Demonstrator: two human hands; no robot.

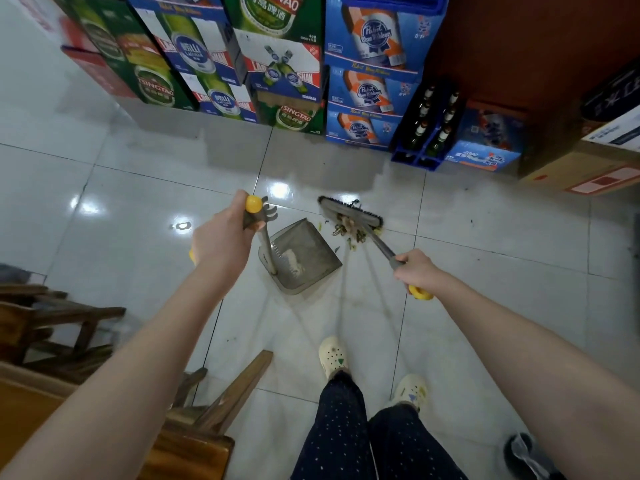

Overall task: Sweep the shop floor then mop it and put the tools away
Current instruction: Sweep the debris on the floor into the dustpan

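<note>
broom [349, 218]: head on the tiles, just right of the dustpan [299, 258], with a small pile of debris [348, 230] touching its near edge. right hand [417, 271] wrapped fully closed round the grey broom handle, near its yellow end. left hand [221, 242] closed round the top of the dustpan's upright handle, under the yellow knob. dustpan sits flat on the floor, open mouth toward the broom, a pale smear of dust inside near the back wall. open glossy tile floor [121, 202] to the left and right of the tools. stacked beer cartons [277, 64] close off the far edge; a blue bottle crate [427, 133] stands beside them. wooden furniture [52, 323] crowds the near left.
</note>
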